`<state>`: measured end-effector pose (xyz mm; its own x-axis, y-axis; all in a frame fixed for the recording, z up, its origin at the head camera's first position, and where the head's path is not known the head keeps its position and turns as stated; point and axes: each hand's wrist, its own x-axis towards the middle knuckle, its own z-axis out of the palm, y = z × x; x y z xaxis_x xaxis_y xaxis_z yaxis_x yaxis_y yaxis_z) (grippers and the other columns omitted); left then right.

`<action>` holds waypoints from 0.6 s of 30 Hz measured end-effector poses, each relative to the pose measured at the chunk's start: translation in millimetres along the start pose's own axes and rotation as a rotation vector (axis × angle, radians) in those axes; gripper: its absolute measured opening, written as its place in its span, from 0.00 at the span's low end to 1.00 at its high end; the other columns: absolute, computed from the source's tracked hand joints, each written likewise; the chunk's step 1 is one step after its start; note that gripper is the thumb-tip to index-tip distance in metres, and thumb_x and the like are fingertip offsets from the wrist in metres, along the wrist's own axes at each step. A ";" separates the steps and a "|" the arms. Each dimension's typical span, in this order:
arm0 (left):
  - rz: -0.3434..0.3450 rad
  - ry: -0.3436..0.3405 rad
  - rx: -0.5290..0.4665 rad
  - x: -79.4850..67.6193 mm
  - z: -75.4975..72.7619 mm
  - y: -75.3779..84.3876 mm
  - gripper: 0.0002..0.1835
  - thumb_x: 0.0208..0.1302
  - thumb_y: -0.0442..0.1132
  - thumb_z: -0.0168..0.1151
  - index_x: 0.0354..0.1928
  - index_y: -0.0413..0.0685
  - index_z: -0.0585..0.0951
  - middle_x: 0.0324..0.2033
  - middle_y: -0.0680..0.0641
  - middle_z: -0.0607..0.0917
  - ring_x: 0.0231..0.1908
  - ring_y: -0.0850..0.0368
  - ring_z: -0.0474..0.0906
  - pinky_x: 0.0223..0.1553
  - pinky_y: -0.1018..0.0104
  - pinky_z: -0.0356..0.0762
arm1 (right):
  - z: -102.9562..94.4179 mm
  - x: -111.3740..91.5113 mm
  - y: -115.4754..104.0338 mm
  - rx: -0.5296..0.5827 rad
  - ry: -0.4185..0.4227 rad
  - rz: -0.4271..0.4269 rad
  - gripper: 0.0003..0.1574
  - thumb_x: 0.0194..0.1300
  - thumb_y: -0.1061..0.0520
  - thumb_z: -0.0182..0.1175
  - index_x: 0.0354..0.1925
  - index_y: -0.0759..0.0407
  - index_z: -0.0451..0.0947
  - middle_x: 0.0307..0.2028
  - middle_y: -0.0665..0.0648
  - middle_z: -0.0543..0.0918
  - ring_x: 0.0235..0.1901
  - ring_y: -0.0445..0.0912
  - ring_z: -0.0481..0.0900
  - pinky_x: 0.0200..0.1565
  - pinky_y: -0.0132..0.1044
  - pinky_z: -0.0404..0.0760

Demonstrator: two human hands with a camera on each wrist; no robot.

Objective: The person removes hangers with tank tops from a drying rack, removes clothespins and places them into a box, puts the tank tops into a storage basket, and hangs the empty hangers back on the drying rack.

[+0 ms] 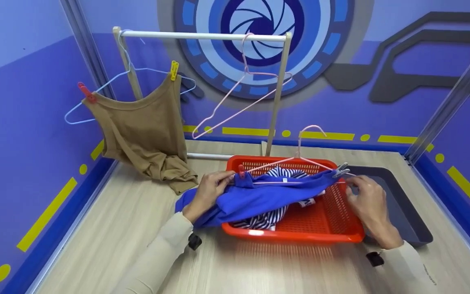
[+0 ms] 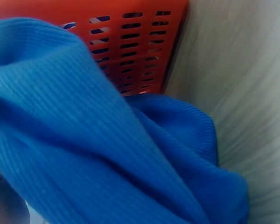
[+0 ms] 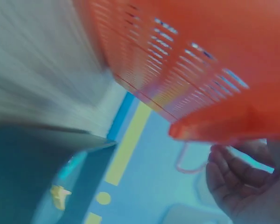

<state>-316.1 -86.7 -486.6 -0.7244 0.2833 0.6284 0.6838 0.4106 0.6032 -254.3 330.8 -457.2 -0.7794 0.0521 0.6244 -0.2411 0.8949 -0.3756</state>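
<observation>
A pink clothes hanger (image 1: 299, 156) is held over the red basket (image 1: 288, 234), its hook pointing up. From it hangs a blue ribbed garment (image 1: 255, 200), clipped by a red clothespin (image 1: 241, 170) on the left and a grey clothespin (image 1: 342, 170) on the right. My left hand (image 1: 209, 191) pinches the hanger's left end, beside the red clothespin; in the left wrist view the blue fabric (image 2: 79, 126) hides most of this hand. My right hand (image 1: 369, 199) pinches the hanger's right tip, just past the grey clothespin. Inside the basket lies a black-and-white striped garment (image 1: 269, 218).
Behind stands a drying rack (image 1: 202, 36) with an empty pink hanger (image 1: 235, 90) and a blue hanger (image 1: 80, 121) bearing a brown top (image 1: 145, 122). Right of the basket sits a dark tray (image 1: 410, 212); a yellow clothespin (image 3: 59, 197) shows in it.
</observation>
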 end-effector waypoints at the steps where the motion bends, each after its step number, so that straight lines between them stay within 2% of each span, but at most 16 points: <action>1: -0.004 -0.001 0.001 -0.4 -0.1 0.1 0.11 0.67 0.33 0.62 0.47 0.37 0.86 0.42 0.41 0.89 0.42 0.48 0.87 0.46 0.56 0.84 | -3.4 1.6 -2.1 0.009 0.008 -0.002 0.07 0.57 0.68 0.62 0.36 0.68 0.84 0.36 0.66 0.85 0.35 0.61 0.83 0.42 0.59 0.81; 3: -0.007 0.000 0.009 -0.8 0.2 0.0 0.11 0.67 0.33 0.62 0.47 0.36 0.86 0.43 0.41 0.89 0.43 0.48 0.87 0.46 0.56 0.84 | -9.9 5.5 -5.8 0.023 0.036 -0.013 0.07 0.58 0.68 0.63 0.37 0.68 0.84 0.36 0.66 0.86 0.35 0.60 0.83 0.42 0.56 0.82; 5: -0.011 -0.001 0.007 -0.8 0.3 0.1 0.11 0.67 0.33 0.62 0.47 0.37 0.86 0.43 0.41 0.89 0.43 0.48 0.87 0.46 0.56 0.84 | -15.8 10.0 -8.0 0.044 0.064 -0.024 0.07 0.58 0.67 0.64 0.38 0.67 0.84 0.36 0.65 0.86 0.35 0.58 0.83 0.43 0.43 0.82; 7: -0.007 0.001 0.012 -1.1 0.7 0.1 0.11 0.67 0.33 0.61 0.47 0.37 0.86 0.42 0.41 0.89 0.42 0.48 0.87 0.46 0.56 0.84 | -20.5 16.1 -8.0 0.071 0.078 -0.041 0.09 0.58 0.67 0.65 0.39 0.66 0.84 0.37 0.64 0.86 0.35 0.57 0.83 0.44 0.29 0.78; 8: -0.006 0.003 0.011 -1.2 1.0 -0.1 0.11 0.67 0.34 0.61 0.47 0.37 0.86 0.42 0.41 0.89 0.42 0.48 0.87 0.45 0.56 0.84 | -22.6 19.3 -7.4 0.077 0.077 -0.051 0.10 0.58 0.66 0.65 0.41 0.65 0.84 0.38 0.63 0.86 0.36 0.57 0.83 0.44 0.25 0.74; 9: -0.006 0.003 0.009 -1.4 1.0 -0.1 0.11 0.67 0.34 0.61 0.47 0.37 0.86 0.42 0.41 0.89 0.42 0.48 0.87 0.45 0.56 0.83 | -24.3 22.6 -6.6 0.085 0.064 -0.060 0.13 0.58 0.66 0.66 0.43 0.65 0.84 0.39 0.63 0.86 0.37 0.56 0.84 0.44 0.25 0.73; 10: -0.007 0.002 0.007 -1.6 1.2 -0.4 0.11 0.67 0.34 0.61 0.47 0.37 0.86 0.42 0.41 0.89 0.42 0.48 0.87 0.45 0.55 0.83 | -25.8 25.7 -5.1 0.093 0.042 -0.069 0.15 0.58 0.65 0.66 0.46 0.65 0.83 0.41 0.63 0.86 0.38 0.57 0.84 0.47 0.25 0.74; 11: -0.007 0.001 0.007 -1.7 1.4 -0.6 0.11 0.67 0.34 0.61 0.47 0.37 0.86 0.42 0.41 0.89 0.42 0.48 0.87 0.45 0.55 0.83 | -27.2 28.5 -3.7 0.097 0.009 -0.075 0.17 0.59 0.64 0.66 0.49 0.65 0.82 0.44 0.64 0.85 0.41 0.58 0.84 0.51 0.30 0.77; 13: -0.008 0.001 0.009 -2.1 1.4 -1.1 0.11 0.67 0.34 0.61 0.47 0.38 0.86 0.42 0.41 0.89 0.42 0.49 0.87 0.45 0.56 0.83 | -28.9 33.8 -0.7 0.110 -0.073 -0.086 0.22 0.62 0.62 0.66 0.55 0.65 0.79 0.49 0.66 0.83 0.45 0.61 0.83 0.54 0.46 0.79; 15: -0.015 -0.002 0.004 -2.2 1.2 -1.2 0.11 0.67 0.34 0.61 0.47 0.39 0.86 0.42 0.42 0.89 0.42 0.50 0.87 0.45 0.56 0.83 | -29.3 37.7 2.3 0.119 -0.166 -0.085 0.26 0.65 0.60 0.64 0.60 0.66 0.75 0.53 0.68 0.81 0.49 0.63 0.81 0.52 0.60 0.77; 18: -0.022 -0.007 0.000 -2.3 0.6 -1.1 0.11 0.68 0.34 0.61 0.48 0.40 0.86 0.42 0.42 0.89 0.42 0.50 0.86 0.45 0.57 0.83 | -27.9 42.3 6.4 0.160 -0.288 -0.079 0.29 0.68 0.58 0.62 0.64 0.66 0.71 0.56 0.71 0.79 0.51 0.65 0.81 0.53 0.61 0.76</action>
<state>-315.2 -87.2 -489.1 -0.7401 0.2799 0.6115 0.6674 0.4172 0.6168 -272.7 351.1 -414.0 -0.8803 -0.1629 0.4455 -0.3778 0.8088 -0.4507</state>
